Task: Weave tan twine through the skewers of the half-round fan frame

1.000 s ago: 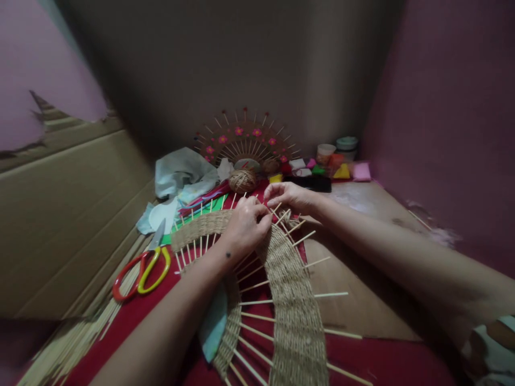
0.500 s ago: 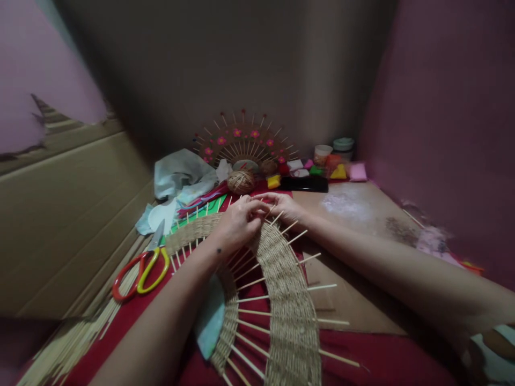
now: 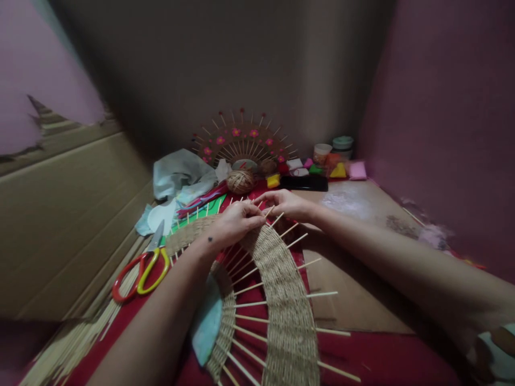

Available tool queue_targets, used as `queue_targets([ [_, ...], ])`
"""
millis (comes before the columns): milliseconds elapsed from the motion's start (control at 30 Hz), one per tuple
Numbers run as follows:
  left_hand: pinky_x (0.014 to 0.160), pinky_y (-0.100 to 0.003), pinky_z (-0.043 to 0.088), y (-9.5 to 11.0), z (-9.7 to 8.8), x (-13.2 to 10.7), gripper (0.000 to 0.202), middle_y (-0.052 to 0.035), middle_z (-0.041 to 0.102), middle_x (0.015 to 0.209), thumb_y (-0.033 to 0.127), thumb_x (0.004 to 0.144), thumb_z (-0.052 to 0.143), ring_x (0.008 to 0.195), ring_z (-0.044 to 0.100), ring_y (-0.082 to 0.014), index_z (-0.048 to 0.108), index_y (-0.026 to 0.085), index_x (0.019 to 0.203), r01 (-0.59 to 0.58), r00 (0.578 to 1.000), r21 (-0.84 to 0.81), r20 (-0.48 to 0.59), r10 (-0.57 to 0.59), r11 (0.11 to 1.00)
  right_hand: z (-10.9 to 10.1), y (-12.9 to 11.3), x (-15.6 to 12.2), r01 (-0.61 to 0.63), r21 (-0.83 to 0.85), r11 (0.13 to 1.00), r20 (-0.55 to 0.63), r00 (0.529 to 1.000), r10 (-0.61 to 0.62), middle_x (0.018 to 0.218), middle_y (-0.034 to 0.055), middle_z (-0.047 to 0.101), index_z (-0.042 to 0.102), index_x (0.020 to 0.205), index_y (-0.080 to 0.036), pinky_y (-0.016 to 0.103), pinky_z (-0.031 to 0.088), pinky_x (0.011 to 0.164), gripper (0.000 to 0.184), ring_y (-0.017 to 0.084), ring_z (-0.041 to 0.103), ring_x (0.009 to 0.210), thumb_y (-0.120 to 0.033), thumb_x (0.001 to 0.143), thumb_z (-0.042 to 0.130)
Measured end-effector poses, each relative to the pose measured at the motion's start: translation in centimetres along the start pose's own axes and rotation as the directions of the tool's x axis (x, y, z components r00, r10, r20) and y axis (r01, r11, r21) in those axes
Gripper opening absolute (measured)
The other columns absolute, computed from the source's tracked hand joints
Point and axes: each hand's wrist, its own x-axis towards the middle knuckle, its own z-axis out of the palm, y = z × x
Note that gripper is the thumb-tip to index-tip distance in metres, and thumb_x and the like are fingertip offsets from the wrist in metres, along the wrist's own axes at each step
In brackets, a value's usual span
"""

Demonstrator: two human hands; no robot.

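Note:
A woven fan (image 3: pixel 287 300) lies in front of me, its band of twisted straw-coloured twine laced through thin wooden sticks that stick out past the outer edge. At its inner curve is a pale blue half-disc (image 3: pixel 208 319) with a narrow woven strip around it. My left hand (image 3: pixel 235 221) grips the top of the band, fingers curled and thumb pressed in. Close beside it, my right hand (image 3: pixel 285 205) has its fingertips pinched together among the stick ends; what lies between them is too small to make out. My left forearm hides part of the fan.
Scissors (image 3: pixel 153 271) with red and yellow handles lie at left, above a bundle of thin sticks (image 3: pixel 74 343). Behind are a twine ball (image 3: pixel 240 182), a flowered fan (image 3: pixel 237 140), a black phone-like slab (image 3: pixel 304 183) and coloured packets. A cardboard sheet (image 3: pixel 354 289) lies at right.
My left hand has shifted slightly left and down along the band. The fan has turned a little, its lower part moving slightly left. My right hand stays near the same stick ends.

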Motion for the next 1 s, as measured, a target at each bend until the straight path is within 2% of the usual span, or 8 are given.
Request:
queue_targets([
  [100,0.055,-0.024,0.04,0.3,-0.3,-0.2,0.02,-0.0017,0.057,0.069,0.027,0.073,0.05,0.064,0.051,-0.013,0.065,0.014,0.07,-0.004,0.999,-0.013,-0.044,0.003,1.0,-2.1,-0.9,-0.9,-0.092,-0.114,0.989,0.197,0.974,0.113,0.071,-0.0007,0.062,0.062,0.101,-0.016,0.021,0.043,0.054,0.037,0.009,0.055,0.058,-0.018,0.064,0.068],
  [167,0.055,-0.024,0.04,0.4,-0.5,-0.4,0.02,-0.0017,0.056,0.069,0.026,0.073,0.05,0.064,0.051,-0.0125,0.065,0.014,0.068,-0.015,0.996,-0.005,-0.086,0.015,1.0,-3.6,-1.4,-1.4,-0.124,-0.211,0.97,0.204,0.964,0.168,0.071,-0.0006,0.063,0.064,0.1,-0.017,0.022,0.044,0.057,0.037,0.009,0.055,0.059,-0.018,0.063,0.069],
  [367,0.06,-0.026,0.041,0.3,-0.8,-0.7,0.019,-0.0028,0.057,0.072,0.027,0.073,0.051,0.068,0.052,-0.0135,0.066,0.016,0.07,-0.047,0.988,0.022,-0.143,0.05,0.999,-6.5,-1.9,-2.0,-0.195,-0.324,0.926,-0.109,0.98,0.168,0.06,-0.0007,0.062,0.069,0.084,-0.017,0.022,0.043,0.05,0.025,0.009,0.052,0.052,-0.011,0.06,0.067],
  [533,0.062,-0.027,0.041,0.3,-0.8,-0.7,0.021,-0.0028,0.056,0.072,0.028,0.074,0.05,0.07,0.052,-0.014,0.064,0.015,0.067,-0.056,0.988,0.066,-0.142,0.065,0.996,-8.0,-3.4,-2.7,-0.233,-0.341,0.911,-0.445,0.893,0.062,0.054,0.0004,0.057,0.068,0.072,-0.015,0.022,0.034,0.041,0.018,0.008,0.045,0.044,-0.004,0.058,0.065],
  [667,0.061,-0.027,0.04,0.4,-0.7,-0.8,0.02,-0.002,0.055,0.07,0.027,0.074,0.049,0.068,0.051,-0.0138,0.064,0.016,0.066,-0.065,0.986,0.083,-0.148,0.077,0.994,-9.2,-5.0,-4.1,-0.177,-0.087,0.98,-0.423,0.898,0.125,0.059,0.0022,0.057,0.066,0.081,-0.016,0.025,0.036,0.043,0.021,0.01,0.047,0.048,-0.006,0.062,0.063],
  [800,0.064,-0.027,0.04,0.4,-0.8,-0.9,0.02,-0.0018,0.056,0.072,0.027,0.073,0.049,0.071,0.051,-0.0141,0.065,0.016,0.068,-0.098,0.981,0.119,-0.156,0.116,0.988,-10.0,-6.4,-5.3,-0.118,-0.02,0.993,-0.504,0.859,0.092,0.062,0.0021,0.056,0.062,0.089,-0.015,0.027,0.036,0.046,0.024,0.008,0.043,0.046,-0.007,0.066,0.06],
  [900,0.063,-0.027,0.04,0.5,-0.9,-0.9,0.019,-0.0017,0.054,0.071,0.026,0.073,0.049,0.07,0.051,-0.0139,0.064,0.017,0.066,-0.098,0.98,0.125,-0.163,0.118,0.987,-10.5,-6.3,-5.7,-0.104,-0.103,0.989,-0.516,0.856,0.036,0.067,0.0035,0.059,0.061,0.094,-0.017,0.028,0.037,0.049,0.028,0.009,0.044,0.047,-0.009,0.067,0.059],
  [1000,0.063,-0.027,0.04,0.4,-0.8,-0.9,0.019,-0.0018,0.054,0.071,0.027,0.073,0.049,0.07,0.05,-0.0141,0.064,0.016,0.066,-0.105,0.979,0.106,-0.167,0.121,0.989,-10.4,-5.5,-5.7,-0.36,-0.403,0.841,-0.554,0.828,0.089,0.06,0.0054,0.057,0.065,0.074,-0.015,0.031,0.038,0.052,0.017,0.015,0.048,0.053,-0.005,0.061,0.061],
])
